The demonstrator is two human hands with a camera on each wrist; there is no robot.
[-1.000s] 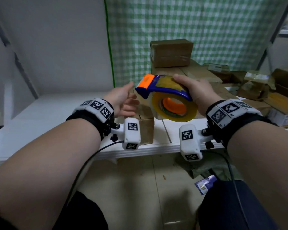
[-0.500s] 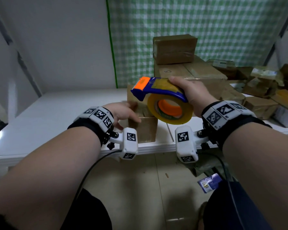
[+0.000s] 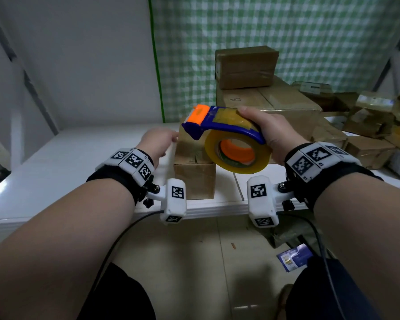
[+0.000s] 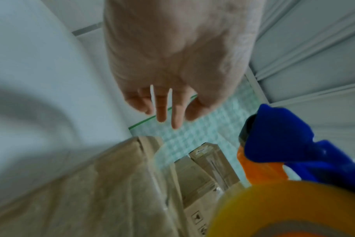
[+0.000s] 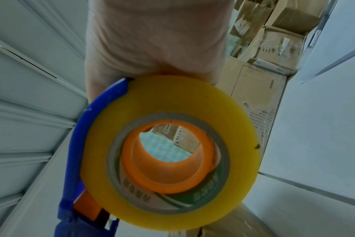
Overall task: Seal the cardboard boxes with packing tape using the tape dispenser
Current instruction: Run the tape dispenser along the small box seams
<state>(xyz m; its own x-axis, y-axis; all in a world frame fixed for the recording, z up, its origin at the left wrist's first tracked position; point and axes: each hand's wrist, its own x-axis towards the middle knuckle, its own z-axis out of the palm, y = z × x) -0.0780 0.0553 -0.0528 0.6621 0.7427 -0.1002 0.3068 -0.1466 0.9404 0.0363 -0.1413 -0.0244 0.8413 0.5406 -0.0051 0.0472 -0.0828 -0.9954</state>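
Note:
A small brown cardboard box [image 3: 194,179] stands near the front edge of the white table [image 3: 67,158]. My left hand [image 3: 169,139] reaches along the box's upper left edge; in the left wrist view its fingers [image 4: 164,115] are straight and hold nothing, above the box [image 4: 87,192]. My right hand [image 3: 267,130] grips the blue and orange tape dispenser [image 3: 217,125] from above, just over the box's right side. Its yellow tape roll [image 3: 238,155] hangs below the handle. The right wrist view shows the roll [image 5: 239,128] close up, with the blue frame [image 5: 75,144] on its left.
Behind the small box is a large taped carton [image 3: 275,100] with a smaller box [image 3: 246,65] on top. Several more boxes [image 3: 367,125] crowd the table's right side. A green checked curtain [image 3: 286,24] hangs behind. A blue packet [image 3: 293,259] lies on the floor.
My left hand dropped from beside the dispenser's orange nose down to the box, then slid along its left edge. The dispenser stays in my right hand above the box.

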